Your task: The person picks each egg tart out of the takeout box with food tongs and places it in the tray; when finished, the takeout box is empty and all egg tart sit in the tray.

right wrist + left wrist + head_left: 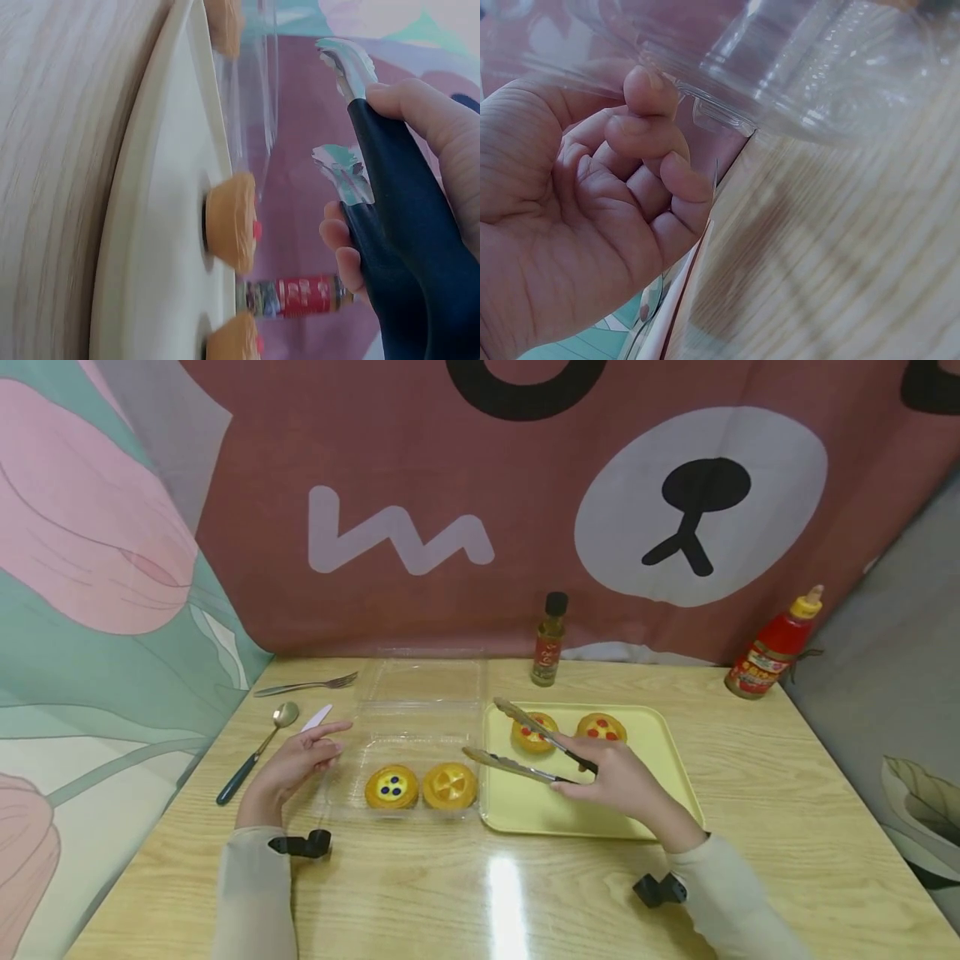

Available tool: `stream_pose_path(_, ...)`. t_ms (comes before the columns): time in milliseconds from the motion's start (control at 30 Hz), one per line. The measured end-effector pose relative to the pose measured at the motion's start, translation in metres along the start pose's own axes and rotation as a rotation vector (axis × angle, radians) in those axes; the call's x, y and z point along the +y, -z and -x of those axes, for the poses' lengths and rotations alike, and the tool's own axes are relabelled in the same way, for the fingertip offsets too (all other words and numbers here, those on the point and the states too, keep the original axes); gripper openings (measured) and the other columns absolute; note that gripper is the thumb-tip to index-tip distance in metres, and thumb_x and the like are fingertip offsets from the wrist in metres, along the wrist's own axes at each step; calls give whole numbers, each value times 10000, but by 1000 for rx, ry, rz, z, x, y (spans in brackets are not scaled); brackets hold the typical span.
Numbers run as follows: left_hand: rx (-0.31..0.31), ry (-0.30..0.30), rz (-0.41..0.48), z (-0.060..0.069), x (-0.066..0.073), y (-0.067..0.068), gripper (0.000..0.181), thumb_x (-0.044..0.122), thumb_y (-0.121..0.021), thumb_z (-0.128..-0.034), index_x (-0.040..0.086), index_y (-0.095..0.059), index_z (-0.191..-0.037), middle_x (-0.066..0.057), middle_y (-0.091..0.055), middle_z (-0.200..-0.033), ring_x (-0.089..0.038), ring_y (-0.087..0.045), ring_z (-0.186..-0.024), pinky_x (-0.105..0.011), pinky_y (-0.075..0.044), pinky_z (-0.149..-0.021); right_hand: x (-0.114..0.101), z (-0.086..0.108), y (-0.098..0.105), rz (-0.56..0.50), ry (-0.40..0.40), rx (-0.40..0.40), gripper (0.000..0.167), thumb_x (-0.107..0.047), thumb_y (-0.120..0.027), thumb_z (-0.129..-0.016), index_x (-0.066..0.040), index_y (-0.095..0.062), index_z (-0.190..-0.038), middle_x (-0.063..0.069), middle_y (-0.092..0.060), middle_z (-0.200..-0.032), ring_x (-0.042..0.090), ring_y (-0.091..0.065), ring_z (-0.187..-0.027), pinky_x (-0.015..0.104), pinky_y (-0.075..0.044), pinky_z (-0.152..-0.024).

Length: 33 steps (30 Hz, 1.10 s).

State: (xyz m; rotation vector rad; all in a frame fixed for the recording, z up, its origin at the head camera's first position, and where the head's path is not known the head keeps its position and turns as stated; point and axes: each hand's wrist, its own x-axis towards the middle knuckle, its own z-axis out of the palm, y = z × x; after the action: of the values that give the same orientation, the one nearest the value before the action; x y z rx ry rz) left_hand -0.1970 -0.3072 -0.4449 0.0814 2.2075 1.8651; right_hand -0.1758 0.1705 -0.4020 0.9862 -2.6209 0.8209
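My right hand (618,781) holds metal tongs (517,767) by their dark handles, above the yellow tray (592,822); the tong arms are spread, with nothing between their tips. Two tarts with red pieces (534,732) (600,727) sit on the tray. The clear hinged container (352,810) stands with its lid raised, to the left of the tray. In it are a tart with blue dots (392,787) and a plain-topped tart (449,786). At the container's left edge is my left hand (592,187), its fingers loosely bent; whether they touch the plastic I cannot tell.
A fork (307,685), a spoon (258,752) and a knife (317,717) lie on the left side of the table. Behind the tray stands a small dark-capped bottle (548,643). A red sauce bottle (768,652) is at the back right corner.
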Motion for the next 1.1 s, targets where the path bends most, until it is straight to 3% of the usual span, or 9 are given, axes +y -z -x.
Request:
stream_pose_path(167, -5, -4, -2, 0, 0, 1, 467, 78, -479, -988, -32, -359, -1426, 56, -510, -701, -60, -487, -642, -201, -437, -592, -12, -12, -6, 15, 49, -42, 668, -354, -809, -725, -57, -595, -1283, 108, -669, -1118, 168, -641, -763, 309, -514, -652)
stream_pose_path(400, -7, -7, -3, 1, 1, 0, 464, 75, -480, -984, -37, -365, -1420, 43, -510, -709, -63, -485, -635, -212, -427, -586, -27, -30, -11, 63, 95, -116, 676, -419, -774, -744, -108, -580, -1312, 111, -635, -1193, 231, -652, -984, 384, -528, -781)
stream_pose_path(900, -7, -11, -4, 2, 4, -1, 476, 83, -497, -980, -48, -363, -1418, 39, -521, -711, -74, -491, -649, -211, -437, -591, -52, -75, -27, 136, 233, -336, 632, -436, -719, -786, -81, -592, -1293, 68, -640, -1195, 194, -649, -993, 323, -532, -753)
stream_pose_path(1100, -6, -7, -1, 3, 5, -2, 500, 107, -528, -972, -47, -362, -1418, 70, -530, -681, -62, -497, -650, -208, -437, -597, -57, -86, -29, 154, 251, -419, 646, -438, -712, -782, -73, -583, -1299, 67, -603, -1254, 215, -625, -1060, 336, -530, -787)
